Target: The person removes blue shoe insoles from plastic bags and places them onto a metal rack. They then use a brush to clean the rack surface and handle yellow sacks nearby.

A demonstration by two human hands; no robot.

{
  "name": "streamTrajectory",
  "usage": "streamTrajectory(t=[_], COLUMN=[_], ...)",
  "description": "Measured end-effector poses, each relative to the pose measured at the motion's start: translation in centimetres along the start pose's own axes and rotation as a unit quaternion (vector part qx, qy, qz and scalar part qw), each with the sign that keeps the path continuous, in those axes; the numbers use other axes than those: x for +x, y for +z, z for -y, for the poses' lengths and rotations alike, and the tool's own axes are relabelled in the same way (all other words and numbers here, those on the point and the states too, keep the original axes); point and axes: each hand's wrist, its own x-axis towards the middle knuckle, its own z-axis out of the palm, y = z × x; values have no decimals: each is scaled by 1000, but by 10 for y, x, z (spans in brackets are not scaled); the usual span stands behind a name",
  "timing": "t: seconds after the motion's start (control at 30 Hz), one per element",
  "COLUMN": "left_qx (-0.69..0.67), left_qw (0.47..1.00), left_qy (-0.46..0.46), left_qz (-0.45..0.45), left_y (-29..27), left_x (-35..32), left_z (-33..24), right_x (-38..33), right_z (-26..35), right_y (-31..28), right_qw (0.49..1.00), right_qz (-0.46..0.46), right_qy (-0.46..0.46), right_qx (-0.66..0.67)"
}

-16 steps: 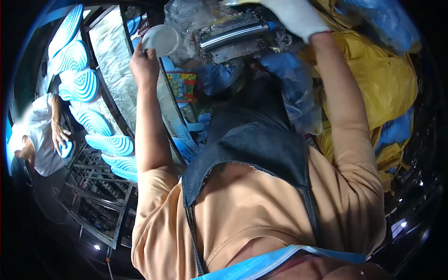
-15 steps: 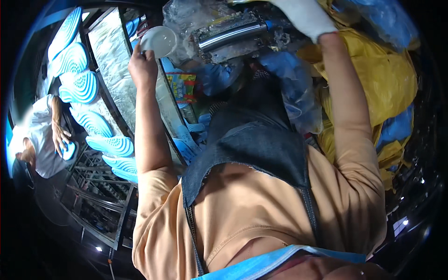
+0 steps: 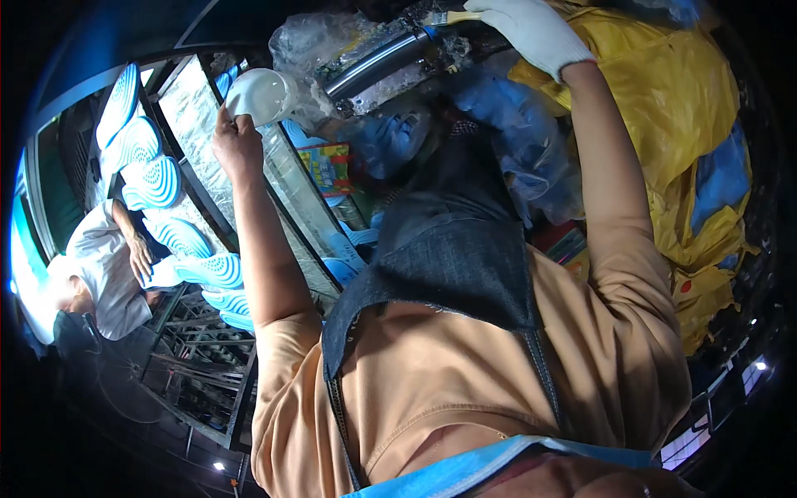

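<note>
My bare left hand (image 3: 237,148) grips the rim of a white plastic bowl (image 3: 262,93) above the left side of the bench. On my right hand (image 3: 535,35) is a white knit glove with a red-edged cuff. Its fingers close on a flat paintbrush (image 3: 458,17) with a pale yellow handle, whose bristle end points left. Just below the brush lies a shiny metal roller (image 3: 378,63), set in a frame coated with glossy residue. The bowl is left of the roller, apart from it.
Light-blue shoe soles (image 3: 154,181) line a rack at left, where a co-worker's hand (image 3: 141,259) touches one. Yellow plastic sheeting (image 3: 656,108) bulges at right. Crumpled clear plastic (image 3: 309,43) surrounds the roller. A colourful packet (image 3: 328,166) sits below the bowl.
The whole view has shifted slightly. More of the brush now shows as my gloved hand comes lower in the picture. The co-worker's hand has moved from a loose sole to the row.
</note>
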Motion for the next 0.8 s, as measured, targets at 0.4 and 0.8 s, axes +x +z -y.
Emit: streamTrajectory(t=[0.4,0.8], left_qx=[-58,-74], left_qw=[998,990], left_qy=[32,113], left_qz=[11,41], left_y=[8,17], left_x=[-7,-8], left_z=[-50,-70], right_x=[12,70], right_z=[56,159], right_y=[-30,45], right_qw=[979,987], right_qz=[-181,-85], right_qy=[-31,119], right_qx=[85,63])
